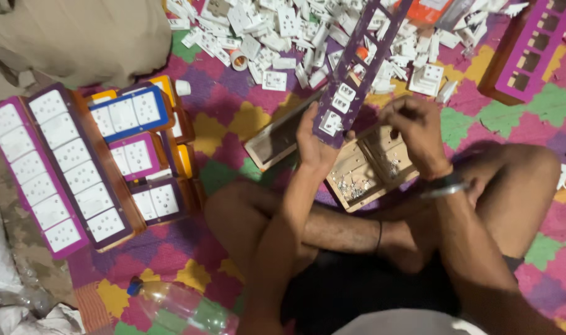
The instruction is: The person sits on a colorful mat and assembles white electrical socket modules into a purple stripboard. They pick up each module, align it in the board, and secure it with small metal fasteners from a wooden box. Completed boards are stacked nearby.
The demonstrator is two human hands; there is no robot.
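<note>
A person sat cross-legged on a patchwork floor mat (pixel 230 121) of pink, yellow, green and purple, the left hand (pixel 314 146) closed around the near end of a long purple panel strip (pixel 357 65) that rose away toward the far side, white socket modules (pixel 337 105) already seated in its lower cut-outs. The right hand (pixel 416 127) was curled with fingertips pinched together just right of the strip, above an open wooden box (pixel 370 167); whether it pinched a small part could not be told. Small metal fittings (pixel 351 186) lay in the box's compartments, directly below both hands. Done well, the step appeared to call for steadying the strip low down with the left hand, keeping it over the box so dropped fittings would land inside, and pressing each module squarely into its opening. A heap of loose white switch and socket parts (pixel 283 31) covered the far part of the mat. At the left stood finished boards (pixel 60 164) in purple, blue and orange frames, leaning in rows. Another purple-faced board (pixel 534 53) lay at the far right, and a clear plastic bottle (pixel 184 310) with a blue cap rested near the person's left knee. A beige sack (pixel 84 37) slumped at the far left.
</note>
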